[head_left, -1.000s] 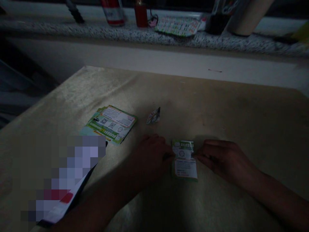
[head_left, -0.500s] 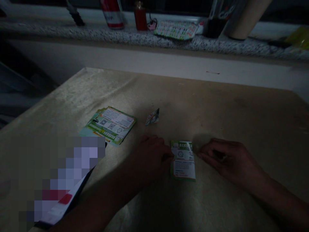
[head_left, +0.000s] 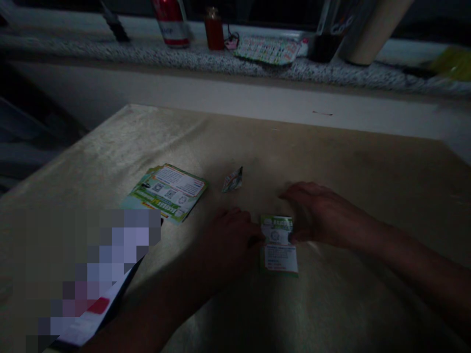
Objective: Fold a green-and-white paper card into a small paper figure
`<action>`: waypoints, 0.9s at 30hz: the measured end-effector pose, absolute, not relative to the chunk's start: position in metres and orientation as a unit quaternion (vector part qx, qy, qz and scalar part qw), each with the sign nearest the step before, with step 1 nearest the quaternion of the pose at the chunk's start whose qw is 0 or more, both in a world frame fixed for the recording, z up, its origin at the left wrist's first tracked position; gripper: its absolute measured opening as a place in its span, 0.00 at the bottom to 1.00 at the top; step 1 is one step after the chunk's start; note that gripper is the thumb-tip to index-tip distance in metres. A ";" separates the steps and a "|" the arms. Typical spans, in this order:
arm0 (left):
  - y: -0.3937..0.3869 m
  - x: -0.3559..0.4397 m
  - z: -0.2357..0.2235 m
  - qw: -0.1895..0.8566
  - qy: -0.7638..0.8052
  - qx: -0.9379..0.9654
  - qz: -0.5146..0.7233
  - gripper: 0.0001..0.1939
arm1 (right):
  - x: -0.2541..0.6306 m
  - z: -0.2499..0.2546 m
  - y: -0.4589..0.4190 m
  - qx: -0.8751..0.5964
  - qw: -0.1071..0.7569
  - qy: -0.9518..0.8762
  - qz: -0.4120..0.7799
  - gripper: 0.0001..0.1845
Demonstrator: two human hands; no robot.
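A small green-and-white printed paper, seemingly folded, lies on the table in front of me. My left hand is closed in a pinch on its left edge. On the other side, my right hand is open, thumb at the paper's right edge and fingers stretched out above its upper right corner. Beyond my left hand stands a little folded paper piece with a pointed tip. Left of that lies a stack of similar printed leaflets.
A lit phone or tablet, partly pixelated, lies by my left forearm. Behind the table, a speckled stone sill holds a red can, a small red bottle, a patterned packet and a dark bottle.
My right hand first drew off the paper's right edge, then came back with fingers opened and reaching farther up. My left hand keeps its pinch, and the paper barely shifts.
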State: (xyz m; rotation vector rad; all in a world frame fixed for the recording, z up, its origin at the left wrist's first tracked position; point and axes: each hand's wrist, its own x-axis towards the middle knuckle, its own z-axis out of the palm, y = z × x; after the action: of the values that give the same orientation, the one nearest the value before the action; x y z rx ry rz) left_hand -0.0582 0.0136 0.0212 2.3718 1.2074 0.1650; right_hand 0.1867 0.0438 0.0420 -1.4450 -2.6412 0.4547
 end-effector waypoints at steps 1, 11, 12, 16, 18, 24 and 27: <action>0.014 -0.058 0.022 0.234 0.441 0.865 0.059 0.07 | 0.186 0.041 0.048 -0.464 0.042 -0.872 0.149 0.44; 0.014 -0.057 0.022 0.241 0.449 0.859 0.055 0.08 | 0.189 0.024 0.071 -0.549 -0.070 -0.798 0.237 0.78; 0.014 -0.057 0.022 0.239 0.451 0.858 0.053 0.08 | 0.189 0.024 0.071 -0.554 -0.070 -0.794 0.240 0.79; 0.014 -0.057 0.023 0.236 0.448 0.861 0.053 0.08 | 0.189 0.023 0.072 -0.569 -0.081 -0.784 0.234 0.82; 0.014 -0.057 0.024 0.240 0.451 0.858 0.049 0.08 | 0.189 0.023 0.072 -0.576 -0.090 -0.779 0.231 0.82; 0.014 -0.056 0.025 0.238 0.454 0.858 0.042 0.08 | 0.189 0.029 0.070 -0.570 -0.085 -0.779 0.247 0.72; 0.013 -0.055 0.026 0.235 0.453 0.859 0.041 0.08 | 0.190 0.029 0.069 -0.575 -0.072 -0.777 0.245 0.68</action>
State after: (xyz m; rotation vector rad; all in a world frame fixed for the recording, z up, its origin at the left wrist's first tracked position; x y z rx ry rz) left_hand -0.0555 0.0133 0.0257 2.3583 1.2425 0.1133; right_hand 0.1899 0.0690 0.0288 -1.8939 -2.5599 0.8059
